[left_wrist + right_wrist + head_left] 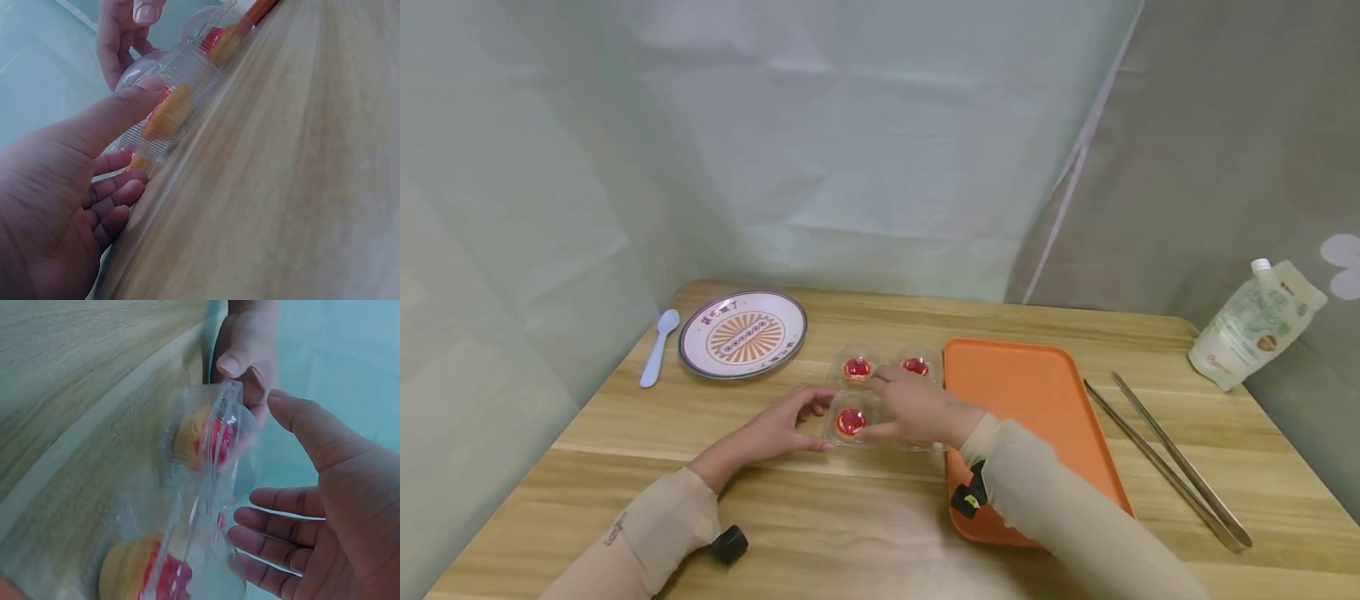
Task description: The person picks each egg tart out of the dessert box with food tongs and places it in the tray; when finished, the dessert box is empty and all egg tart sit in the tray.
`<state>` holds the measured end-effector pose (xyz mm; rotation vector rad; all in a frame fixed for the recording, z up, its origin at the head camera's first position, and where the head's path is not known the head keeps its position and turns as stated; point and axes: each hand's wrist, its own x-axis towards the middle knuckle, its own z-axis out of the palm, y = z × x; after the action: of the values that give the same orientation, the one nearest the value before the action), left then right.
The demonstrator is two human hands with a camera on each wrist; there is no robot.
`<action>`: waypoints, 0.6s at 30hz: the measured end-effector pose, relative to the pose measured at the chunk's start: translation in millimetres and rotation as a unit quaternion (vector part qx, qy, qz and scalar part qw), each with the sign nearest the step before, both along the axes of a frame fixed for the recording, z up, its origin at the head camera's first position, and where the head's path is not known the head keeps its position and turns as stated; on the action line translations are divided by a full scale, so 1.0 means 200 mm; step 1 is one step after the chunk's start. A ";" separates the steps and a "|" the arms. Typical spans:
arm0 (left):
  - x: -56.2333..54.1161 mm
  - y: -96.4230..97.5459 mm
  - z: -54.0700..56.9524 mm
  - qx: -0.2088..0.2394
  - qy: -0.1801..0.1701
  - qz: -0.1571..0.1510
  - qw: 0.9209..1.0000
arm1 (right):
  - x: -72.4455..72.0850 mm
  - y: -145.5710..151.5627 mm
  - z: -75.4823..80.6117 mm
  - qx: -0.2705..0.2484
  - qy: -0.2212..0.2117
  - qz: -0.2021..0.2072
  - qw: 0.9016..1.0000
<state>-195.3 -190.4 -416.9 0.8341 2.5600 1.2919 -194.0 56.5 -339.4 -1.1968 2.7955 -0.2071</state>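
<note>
A clear plastic clamshell container (829, 427) with domed compartments lies on the table, its lid down. Red-topped tarts (852, 422) sit inside. At its left edge my left hand (786, 425) has its thumb and fingers spread apart, the fingertips right by the plastic. The left wrist view shows that thumb straight and the other fingers loosely bent. My right hand (917, 404) is over the container's right half, hiding part of it. In the right wrist view its fingers (281, 500) are relaxed and apart, beside the domes, with nothing between them and the thumb.
An orange tray (1015, 375) lies right of the container, under the right forearm. Metal tongs (1180, 467) are beyond it, and a white spouted pouch (1255, 325) stands at the back right. A patterned plate (745, 333) and a pale blue spoon (657, 350) lie back left.
</note>
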 end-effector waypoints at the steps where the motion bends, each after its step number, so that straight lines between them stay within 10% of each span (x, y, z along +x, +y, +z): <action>1: 0.00 0.00 0.00 -0.001 0.000 -0.002 1.000 | 0.00 -0.01 0.00 0.003 0.002 0.003 1.000; 18: 0.00 0.00 0.00 -0.003 0.012 -0.005 1.000 | -0.03 -0.11 -0.07 0.038 0.020 -0.020 0.999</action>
<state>-195.6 -191.0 -417.6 0.8671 2.5730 1.2787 -199.1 34.3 -352.4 -1.1430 2.8351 -0.0811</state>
